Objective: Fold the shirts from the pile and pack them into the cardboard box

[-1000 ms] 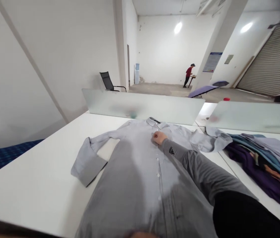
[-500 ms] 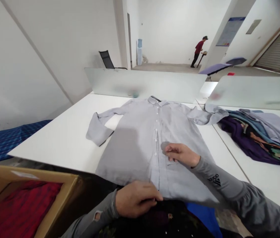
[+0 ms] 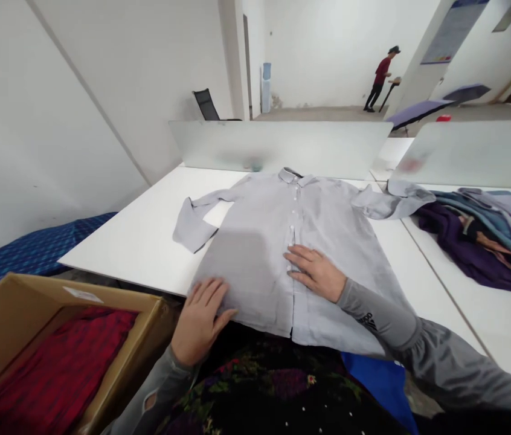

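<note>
A light grey button-up shirt (image 3: 255, 235) lies spread front side up, its collar toward the far side and its hem at the near table edge. My left hand (image 3: 202, 317) rests over the shirt's lower left corner, fingers stretched out and thumb apart. On the button placket, around the middle of the shirt, my right hand (image 3: 316, 272) lies flat with its fingers spread. Both hands hold nothing. The shirt's left-side sleeve is bent outward on the table; the other sleeve reaches right, up to a pile of clothes.
A cardboard box (image 3: 147, 329) with red checked cloth (image 3: 69, 356) stands at lower left. Folded clothes (image 3: 473, 241) are heaped on the white table (image 3: 133, 235) at right. Frosted partitions (image 3: 282, 142) line the far edge. A person (image 3: 380, 78) stands far behind.
My left hand has moved left from the hem's middle to the lower left corner, its fingers now stretched out. My right hand has opened from a curl and lies flat on the placket. The view shifted.
</note>
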